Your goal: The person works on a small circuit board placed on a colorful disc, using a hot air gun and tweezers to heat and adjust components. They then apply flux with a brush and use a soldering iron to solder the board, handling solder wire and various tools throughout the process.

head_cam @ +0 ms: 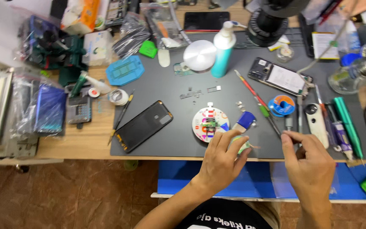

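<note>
Just right of the left hand [221, 159], clenched on a pale green roll [243, 146], the right hand [308, 163] pinches its strip end.

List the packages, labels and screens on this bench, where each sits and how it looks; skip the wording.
Tissue pack: far left, soft block, orange and white.
Dark phone screen: top centre, flat black rectangle, unlit.
Opened phone: right of centre, dark frame around a white rectangle.
Pump bottle: centre back, teal cylinder with white pump, no label readable.
Clear bags: left edge, holding blue items.
White card: far right, small rectangle with print.
</note>
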